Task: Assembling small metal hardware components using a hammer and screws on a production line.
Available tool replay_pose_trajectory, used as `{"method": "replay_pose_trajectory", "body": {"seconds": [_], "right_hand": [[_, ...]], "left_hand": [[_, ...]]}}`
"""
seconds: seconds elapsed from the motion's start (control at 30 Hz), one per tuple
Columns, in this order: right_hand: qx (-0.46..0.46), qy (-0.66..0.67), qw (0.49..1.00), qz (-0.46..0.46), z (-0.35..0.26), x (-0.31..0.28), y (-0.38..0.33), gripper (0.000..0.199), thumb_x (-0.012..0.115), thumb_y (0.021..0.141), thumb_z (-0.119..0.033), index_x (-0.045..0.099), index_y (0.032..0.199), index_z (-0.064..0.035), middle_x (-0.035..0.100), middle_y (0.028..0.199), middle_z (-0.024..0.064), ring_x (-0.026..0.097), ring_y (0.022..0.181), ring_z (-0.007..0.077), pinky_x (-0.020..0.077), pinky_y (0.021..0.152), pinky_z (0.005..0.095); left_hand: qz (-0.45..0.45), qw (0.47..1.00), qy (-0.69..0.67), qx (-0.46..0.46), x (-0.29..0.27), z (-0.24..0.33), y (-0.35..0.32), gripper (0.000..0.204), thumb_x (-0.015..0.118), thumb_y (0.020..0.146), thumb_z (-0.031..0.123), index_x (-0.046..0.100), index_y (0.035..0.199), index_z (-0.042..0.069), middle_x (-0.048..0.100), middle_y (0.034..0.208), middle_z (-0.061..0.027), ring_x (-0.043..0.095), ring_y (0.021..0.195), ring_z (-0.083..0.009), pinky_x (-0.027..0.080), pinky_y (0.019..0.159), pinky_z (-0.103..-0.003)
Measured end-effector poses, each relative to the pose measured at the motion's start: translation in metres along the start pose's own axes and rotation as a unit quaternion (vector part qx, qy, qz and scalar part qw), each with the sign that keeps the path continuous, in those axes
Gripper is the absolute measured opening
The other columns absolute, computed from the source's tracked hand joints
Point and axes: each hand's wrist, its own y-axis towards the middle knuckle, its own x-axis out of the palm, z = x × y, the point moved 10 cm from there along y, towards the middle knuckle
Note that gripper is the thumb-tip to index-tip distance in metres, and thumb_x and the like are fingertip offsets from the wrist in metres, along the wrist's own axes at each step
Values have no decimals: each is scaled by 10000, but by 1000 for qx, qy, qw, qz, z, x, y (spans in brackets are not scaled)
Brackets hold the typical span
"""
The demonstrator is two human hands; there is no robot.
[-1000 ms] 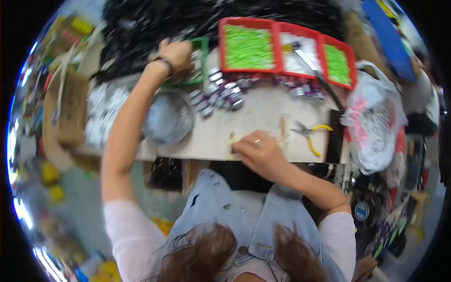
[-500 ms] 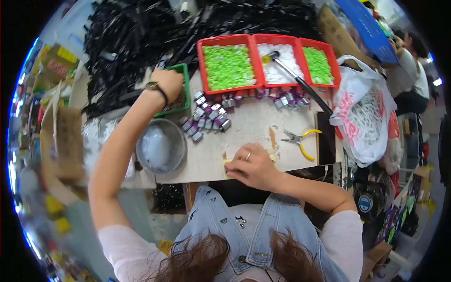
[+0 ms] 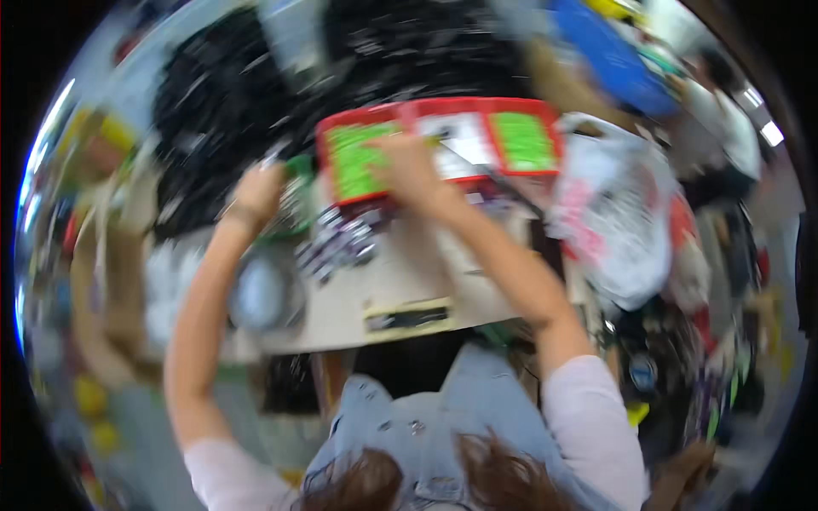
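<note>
The right hand [image 3: 409, 170] reaches forward over the near edge of the row of red plastic trays [image 3: 443, 140], lying across the leftmost tray with bright green contents [image 3: 358, 157] and the middle tray with pale contents [image 3: 456, 140]. Motion blur smears the fingers, so whether they are clenched, spread or gripping anything cannot be told. The left hand [image 3: 258, 192], a dark band at its wrist, rests at the edge of a small green container [image 3: 298, 200] just left of the trays; its fingers are blurred too and its grasp cannot be made out.

Just below the trays, a cluster of small dark and silvery parts [image 3: 341, 243] lies on the pale wooden worktop [image 3: 409, 281], each piece too smeared to identify. A round grey metal bowl [image 3: 260, 294] sits beside the left forearm. A dark rectangular strip [image 3: 407, 317] lies near the worktop's front edge.

To the right, a crumpled white plastic bag with red print [image 3: 622, 230] slumps against the worktop. Behind the trays spreads a heap of black items [image 3: 256, 102], indistinct. The third tray, with green contents [image 3: 524, 140], is clear of both hands.
</note>
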Motion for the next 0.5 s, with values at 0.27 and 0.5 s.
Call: {"method": "replay_pose_trajectory", "body": {"seconds": [0.27, 0.5], "right_hand": [[258, -176, 942, 127, 66, -229, -214, 485, 709, 704, -125, 583, 1164, -35, 614, 1046, 164, 562, 987, 346, 433, 893, 418], [228, -254, 940, 20, 112, -189, -264, 662, 757, 699, -170, 495, 1290, -30, 567, 1119, 181, 525, 1049, 377, 384, 934, 475]], "left_hand": [[24, 997, -74, 17, -32, 9, -34, 23, 639, 720, 41, 657, 728, 29, 641, 717, -176, 655, 701, -338, 520, 650, -394], [58, 994, -83, 52, -39, 37, -27, 35, 656, 721, 44, 652, 745, 20, 649, 706, -155, 656, 683, -320, 514, 634, -384]]}}
